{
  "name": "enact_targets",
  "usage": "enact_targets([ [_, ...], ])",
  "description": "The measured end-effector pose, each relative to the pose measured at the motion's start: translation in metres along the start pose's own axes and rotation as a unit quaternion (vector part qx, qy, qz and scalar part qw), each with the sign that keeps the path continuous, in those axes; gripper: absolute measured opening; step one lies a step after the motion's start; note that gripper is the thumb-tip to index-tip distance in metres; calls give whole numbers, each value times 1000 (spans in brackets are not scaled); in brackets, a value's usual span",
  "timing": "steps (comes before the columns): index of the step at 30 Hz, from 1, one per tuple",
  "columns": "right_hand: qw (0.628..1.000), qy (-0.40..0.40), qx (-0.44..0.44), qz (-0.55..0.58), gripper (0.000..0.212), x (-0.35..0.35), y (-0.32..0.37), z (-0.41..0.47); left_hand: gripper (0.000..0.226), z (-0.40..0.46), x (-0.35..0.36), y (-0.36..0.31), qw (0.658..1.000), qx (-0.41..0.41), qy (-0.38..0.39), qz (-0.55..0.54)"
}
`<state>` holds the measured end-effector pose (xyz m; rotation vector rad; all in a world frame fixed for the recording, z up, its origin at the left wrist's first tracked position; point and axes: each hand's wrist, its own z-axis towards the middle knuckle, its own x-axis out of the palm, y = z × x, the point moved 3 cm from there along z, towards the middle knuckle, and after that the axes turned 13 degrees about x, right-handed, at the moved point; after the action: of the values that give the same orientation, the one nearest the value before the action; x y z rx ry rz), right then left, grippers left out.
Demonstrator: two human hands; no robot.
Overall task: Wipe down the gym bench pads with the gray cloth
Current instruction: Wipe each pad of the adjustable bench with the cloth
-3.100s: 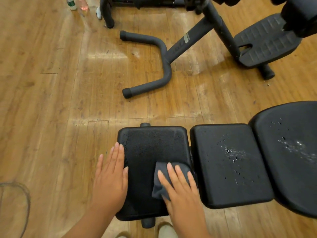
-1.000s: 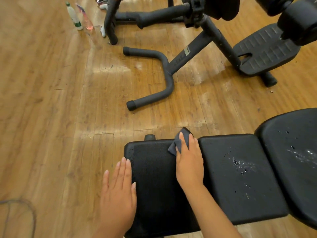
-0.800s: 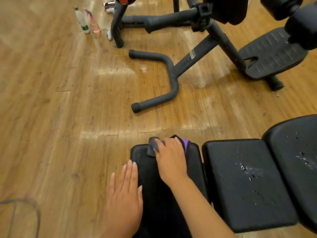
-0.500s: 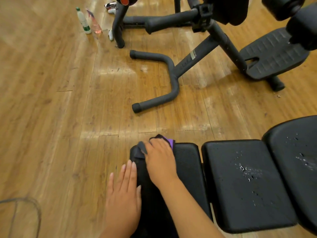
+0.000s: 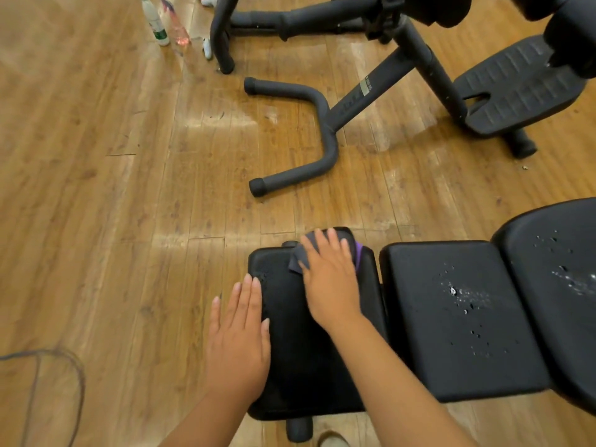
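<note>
Head view: right hand [image 5: 332, 282] presses gray cloth [image 5: 298, 258], fingers flat.

Right hand [image 5: 332, 282] lies on the crumpled gray cloth [image 5: 296, 257] at the far edge of the black padded end pad [image 5: 290, 366], left hand [image 5: 238, 346] on its left edge. Black square middle pad [image 5: 451, 343] sits just right of it. Black tubular machine frame [image 5: 325, 146] is behind on the wooden floor [image 5: 96, 188], and what I think are plastic bottles [image 5: 155, 24] stand far back left.

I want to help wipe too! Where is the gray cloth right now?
In the head view, the gray cloth is pressed under the right hand at the far edge of the leftmost bench pad.
</note>
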<state>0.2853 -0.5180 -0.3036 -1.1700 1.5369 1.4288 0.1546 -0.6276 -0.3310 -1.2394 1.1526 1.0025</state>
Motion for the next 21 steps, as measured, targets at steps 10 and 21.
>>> enact_targets([
  [10, 1000, -20, -12, -17, 63, 3, -49, -24, 58, -1, -1, -1, 1000, 4, 10, 9],
  [21, 999, 35, 27, 22, 93, 31, -96, -179, 59, -1, -2, -2, 999, 1, 20, -43],
])
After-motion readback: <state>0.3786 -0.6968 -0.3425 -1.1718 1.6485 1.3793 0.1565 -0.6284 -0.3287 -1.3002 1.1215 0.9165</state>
